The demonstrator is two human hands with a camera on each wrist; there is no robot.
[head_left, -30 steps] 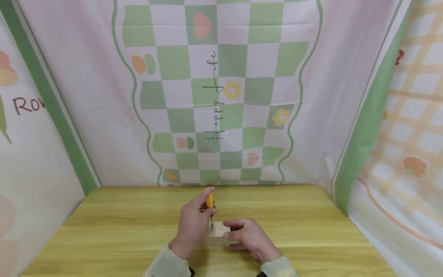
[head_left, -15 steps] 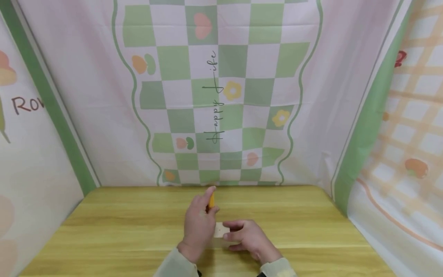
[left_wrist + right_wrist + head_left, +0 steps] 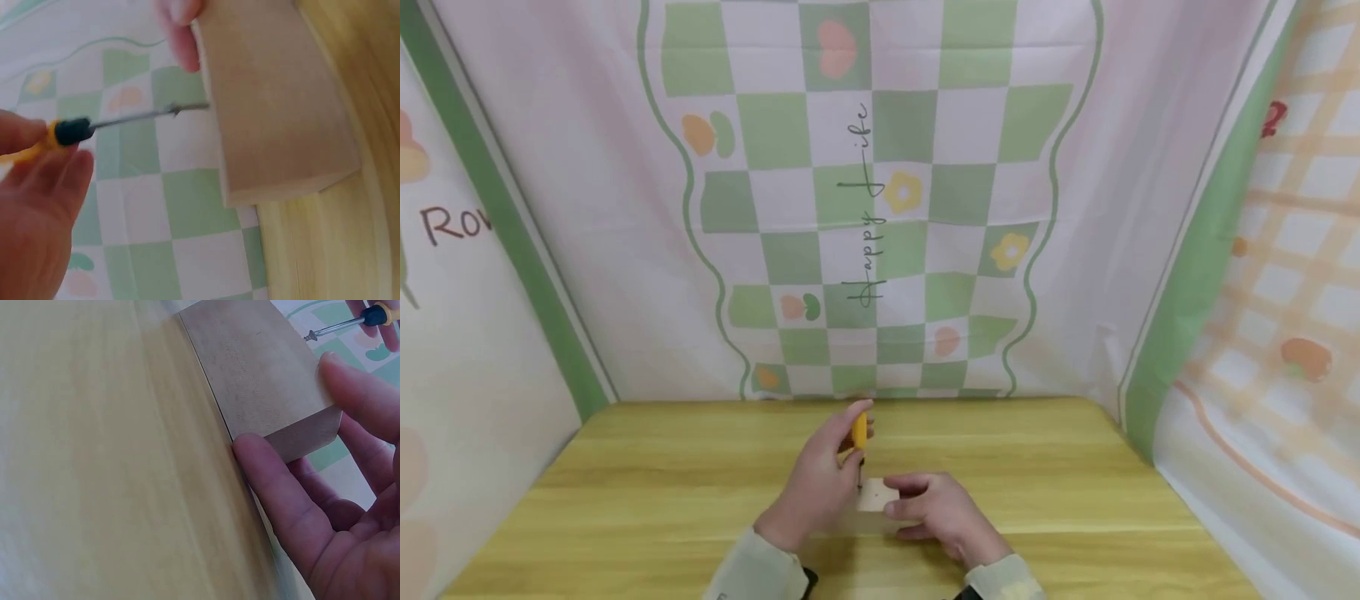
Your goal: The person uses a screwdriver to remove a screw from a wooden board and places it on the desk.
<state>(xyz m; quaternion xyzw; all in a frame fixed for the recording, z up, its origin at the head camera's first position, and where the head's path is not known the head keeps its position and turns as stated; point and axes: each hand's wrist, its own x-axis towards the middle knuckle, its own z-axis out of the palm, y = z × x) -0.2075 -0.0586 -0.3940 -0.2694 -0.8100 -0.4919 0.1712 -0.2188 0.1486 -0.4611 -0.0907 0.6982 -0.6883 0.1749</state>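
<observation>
My left hand (image 3: 816,483) holds a screwdriver (image 3: 860,431) upright by its yellow handle, fingers and thumb around it. In the left wrist view a dark collar joins the handle to a thin metal shaft (image 3: 128,119). The shaft's tip meets the head of a small screw (image 3: 192,107), whose point enters the top face of a pale wooden block (image 3: 281,106). My right hand (image 3: 942,517) grips the block's right end, thumb on the near side and fingers at the top edge and far side. A small dark mark shows on the block's top beside the screw.
The block stands on a wood-grain table (image 3: 1037,467). Behind the table hangs a green-and-white checked curtain (image 3: 902,137) with lettering. Printed cloths also hang at the left and right sides.
My left hand turned clockwise over the screwdriver, covering its shaft half a second ago, then swung back left so the shaft shows again. The right hand and block stayed in place.
</observation>
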